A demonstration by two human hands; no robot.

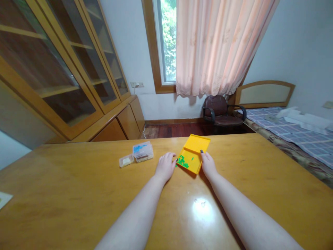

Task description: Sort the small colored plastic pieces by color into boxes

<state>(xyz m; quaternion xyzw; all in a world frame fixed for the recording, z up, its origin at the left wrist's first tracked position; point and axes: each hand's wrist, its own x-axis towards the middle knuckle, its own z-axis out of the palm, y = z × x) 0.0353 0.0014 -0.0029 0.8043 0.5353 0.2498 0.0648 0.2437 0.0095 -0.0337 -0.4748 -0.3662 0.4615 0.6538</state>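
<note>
Head view: my right hand (208, 165) grips the right edge of the yellow box (194, 168) over the table (104, 194); my left hand (165, 164) curls at its left edge, pinching something or not, I cannot tell; the lid (197, 142) is open, most green pieces (182, 161) lie inside, 1 seems left outside; the long axis runs away from me, leaning right, lid end farthest.

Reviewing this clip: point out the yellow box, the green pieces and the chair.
Yellow box (197, 143): head view, on the bare inside of its far half.
Green pieces (183, 162): head view, middle of the cluster.
Chair (218, 107): head view, on the backrest.
</note>
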